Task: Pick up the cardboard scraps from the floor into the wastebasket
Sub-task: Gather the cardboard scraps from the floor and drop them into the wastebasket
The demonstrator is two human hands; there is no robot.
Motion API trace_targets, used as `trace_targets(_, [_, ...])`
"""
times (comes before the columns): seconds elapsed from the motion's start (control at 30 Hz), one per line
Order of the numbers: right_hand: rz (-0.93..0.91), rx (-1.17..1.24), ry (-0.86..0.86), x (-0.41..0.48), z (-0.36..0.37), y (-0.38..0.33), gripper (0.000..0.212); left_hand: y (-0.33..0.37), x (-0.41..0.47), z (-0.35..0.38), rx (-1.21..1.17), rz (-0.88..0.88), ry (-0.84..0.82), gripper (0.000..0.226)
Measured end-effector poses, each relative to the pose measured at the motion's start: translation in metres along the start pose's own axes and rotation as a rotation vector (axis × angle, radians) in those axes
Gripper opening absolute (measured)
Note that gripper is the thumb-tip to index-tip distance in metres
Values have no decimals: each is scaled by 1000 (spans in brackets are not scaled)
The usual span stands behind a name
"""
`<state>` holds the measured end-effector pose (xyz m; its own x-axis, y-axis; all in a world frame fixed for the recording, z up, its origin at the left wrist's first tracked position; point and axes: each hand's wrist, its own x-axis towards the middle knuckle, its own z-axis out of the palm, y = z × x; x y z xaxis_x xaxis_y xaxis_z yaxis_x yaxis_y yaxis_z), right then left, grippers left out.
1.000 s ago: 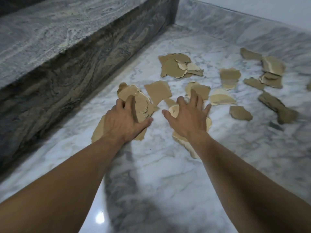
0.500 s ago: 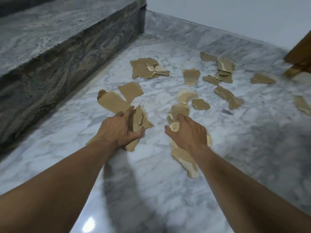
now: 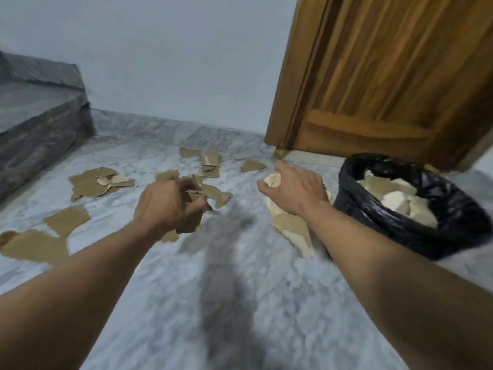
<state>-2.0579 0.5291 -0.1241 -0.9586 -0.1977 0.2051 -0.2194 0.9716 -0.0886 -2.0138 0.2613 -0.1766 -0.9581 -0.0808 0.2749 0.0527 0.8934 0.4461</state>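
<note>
Both bare hands are raised over the pale grey-veined marble floor (image 3: pixel 240 303), each closed around a bunch of torn brown cardboard scraps. The left hand (image 3: pixel 166 205) is clenched on several dark brown pieces (image 3: pixel 190 222) that stick out below and beyond its fingers, blurred by motion. The right hand (image 3: pixel 294 189) grips a thicker bundle of scraps (image 3: pixel 292 231) whose pale inner faces show, one end poking out past the thumb and the longer end hanging down under the wrist; this hand is just beside the wastebasket lined with a black plastic bag (image 3: pixel 394 217), which stands on the floor at the right and already holds a heap of pale cardboard pieces (image 3: pixel 397 200). Many loose brown scraps lie on the floor: a large ragged cluster (image 3: pixel 93 184) ahead of the left hand, two flat pieces (image 3: pixel 34 247) near the left forearm, and a scatter (image 3: pixel 210 161) farther back towards the skirting. A dark grey marble step (image 3: pixel 40 124) rises at the left, and a brown wooden door (image 3: pixel 386 76) stands behind the wastebasket against the plain white wall (image 3: pixel 173 57).
</note>
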Motion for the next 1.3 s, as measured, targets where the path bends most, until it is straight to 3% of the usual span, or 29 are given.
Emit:
trace_targets(0.13, [109,-38,228,8,-77,83,47,136,51,-9,-148,101,120,29])
trace_targets(0.2, [185,-46,336,10,-108,126,49,207,73,-10,-236,147,158,25])
trace_targets(0.3, [322,-68,425,9,-136,191,63,301,98,3,-335,246,169,42])
trace_targets(0.43, [518,158,323,3,-142,262,77,390,108,44,-382,288,125,57])
trace_targets(0.57, [661,527,259,-12,-142,310,50,436,101,101,-411,233,-44,69])
trace_targets(0.67, [703,576,244,-29,-142,330,44,453,97,121,-417,204,-208,72])
trace_targets(0.9, [645,521,202,-45,-146,302,46,404,106,93,-459,213,-129,63])
trace_targets(1.3, [355,286,56,47,-74,79,49,116,102,49,-236,18,-62,57])
